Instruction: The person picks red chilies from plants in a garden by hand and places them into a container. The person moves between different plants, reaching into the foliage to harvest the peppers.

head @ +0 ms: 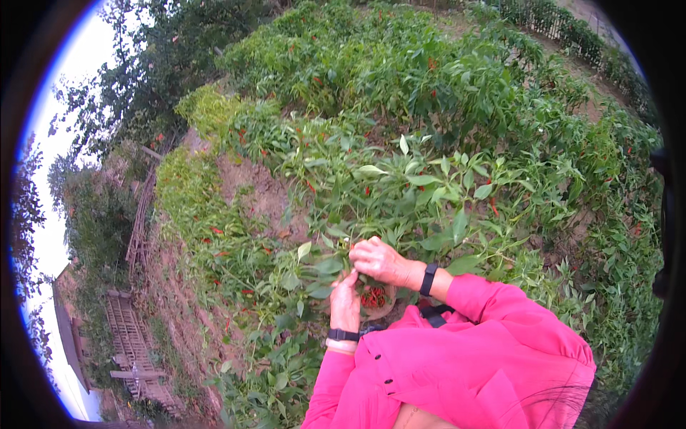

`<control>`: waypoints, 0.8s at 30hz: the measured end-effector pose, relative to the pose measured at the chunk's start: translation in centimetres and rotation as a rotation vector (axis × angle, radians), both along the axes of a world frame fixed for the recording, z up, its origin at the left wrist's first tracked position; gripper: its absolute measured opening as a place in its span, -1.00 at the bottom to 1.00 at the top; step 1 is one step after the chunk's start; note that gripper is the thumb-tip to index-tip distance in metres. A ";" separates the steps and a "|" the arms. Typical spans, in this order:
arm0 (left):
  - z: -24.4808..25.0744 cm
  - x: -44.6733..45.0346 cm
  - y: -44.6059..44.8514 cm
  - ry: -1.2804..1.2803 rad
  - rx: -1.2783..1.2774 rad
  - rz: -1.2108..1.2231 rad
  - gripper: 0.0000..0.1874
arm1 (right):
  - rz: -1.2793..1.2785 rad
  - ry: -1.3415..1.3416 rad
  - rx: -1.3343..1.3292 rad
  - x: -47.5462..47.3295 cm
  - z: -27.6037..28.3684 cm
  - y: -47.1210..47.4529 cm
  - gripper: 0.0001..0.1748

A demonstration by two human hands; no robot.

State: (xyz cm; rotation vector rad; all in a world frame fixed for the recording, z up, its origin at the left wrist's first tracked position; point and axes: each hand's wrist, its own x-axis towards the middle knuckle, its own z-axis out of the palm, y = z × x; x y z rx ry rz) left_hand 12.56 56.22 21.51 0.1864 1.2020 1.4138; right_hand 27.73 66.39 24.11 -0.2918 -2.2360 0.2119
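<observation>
In the head view, my right hand (381, 263) is curled among the leaves of a chili pepper plant (327, 265), with a bit of red pepper showing at its fingers. My left hand (344, 305) points up close against it, thumb and fingertips together; whether anything is pinched there is too small to tell. Just below the right hand and beside the left one is a round container (390, 303), partly hidden by the hands and a pink sleeve. Small red chili peppers (373, 296) lie inside it. Dark bands circle both wrists.
Dense pepper plants (343, 69) with red fruit spread ahead and to both sides. Bare soil (257, 187) shows between rows at left. Farther left stand a stick fence (131, 327), trees (96, 214) and a building (69, 322). Another fence (557, 27) runs along the upper right.
</observation>
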 end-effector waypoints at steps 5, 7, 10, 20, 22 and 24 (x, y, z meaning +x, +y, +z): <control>0.9 0.0 0.1 0.233 0.070 -0.090 -0.92 | -0.087 -0.159 0.120 1.1 1.2 -0.4 -0.88; 1.4 0.2 0.3 0.231 0.102 -0.143 -0.90 | -0.081 -0.154 0.082 1.6 1.1 -0.6 -0.88; 2.2 0.7 0.6 0.325 0.041 -0.149 -0.90 | -0.151 -0.197 0.047 2.0 0.7 -1.4 -0.86; 2.9 1.5 1.7 0.416 0.134 -0.248 -0.86 | -0.471 -0.268 -0.141 0.4 1.6 -5.4 -0.93; 2.4 1.1 1.7 0.416 0.141 -0.263 -0.86 | -0.490 -0.421 -0.297 -0.4 2.1 -6.0 -0.93; 1.8 0.4 1.7 0.425 0.212 -0.297 -0.85 | -0.502 -0.449 -0.423 -1.0 2.8 -6.4 -0.94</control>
